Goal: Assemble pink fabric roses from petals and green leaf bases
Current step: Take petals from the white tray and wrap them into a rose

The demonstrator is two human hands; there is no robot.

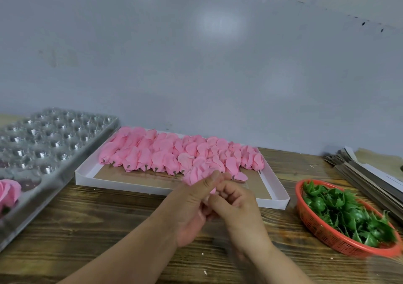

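Both hands meet over the table just in front of the white tray (152, 189). My left hand (192, 207) grips a pink petal cluster (197, 173), whose petals stick up above the fingers. My right hand (236, 205) has curled fingers pinching the lower part of the same cluster. Rows of pink petal clusters (165, 150) with short brown stems fill the back of the tray. Green leaf bases (344, 209) lie heaped in a red basket (327, 235) at the right. One finished pink rose (8, 191) sits in the clear plastic mould tray (54, 135) at the left edge.
A stack of flat grey cardboard sheets (366, 174) lies at the far right behind the basket. The wooden table (98, 229) runs up to a pale wall. Small white scraps lie on the wood near my forearms.
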